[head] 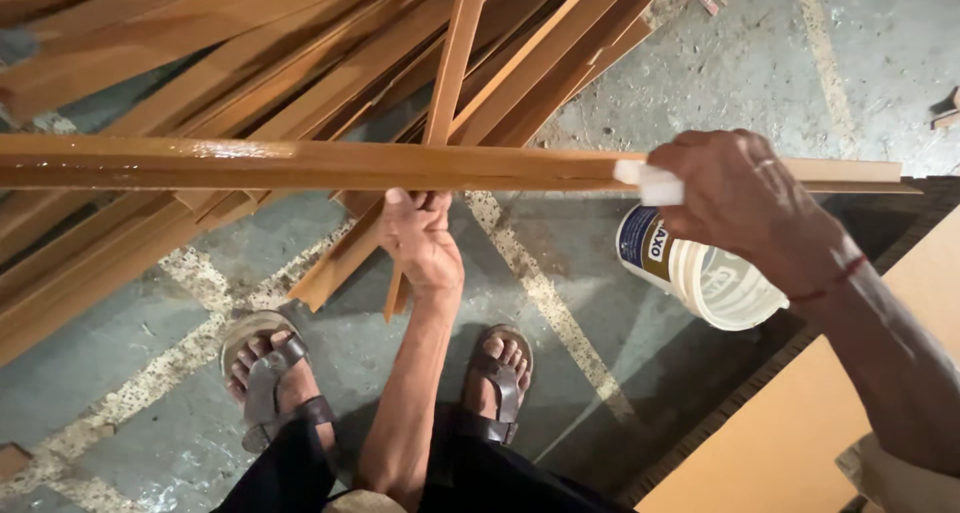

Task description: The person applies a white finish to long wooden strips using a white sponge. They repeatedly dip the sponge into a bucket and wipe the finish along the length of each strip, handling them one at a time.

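**Both hands on one long strip**

My left hand (422, 235) reaches up from my bent forearm at six o'clock and closes its fingers under the long wooden strip (300, 164), which runs level across the view from nine o'clock to three o'clock. My thumb and fingertips go behind the strip's lower edge, so I cannot tell how tightly they wrap it.

My right hand (745, 198) comes in from four o'clock, wrist bent, knuckles up, fingers pinched shut on a small white pad (652, 181) that presses against the strip's face. The strip's surface to the left of the pad looks wet and glossy.

The white bucket (705, 273) sits just below my right hand, partly covered by it. The heap of wooden strips (300, 63) fills eleven to one o'clock, its ends cut off by the frame. My sandalled feet (270, 373) stand on the concrete floor (780, 63).
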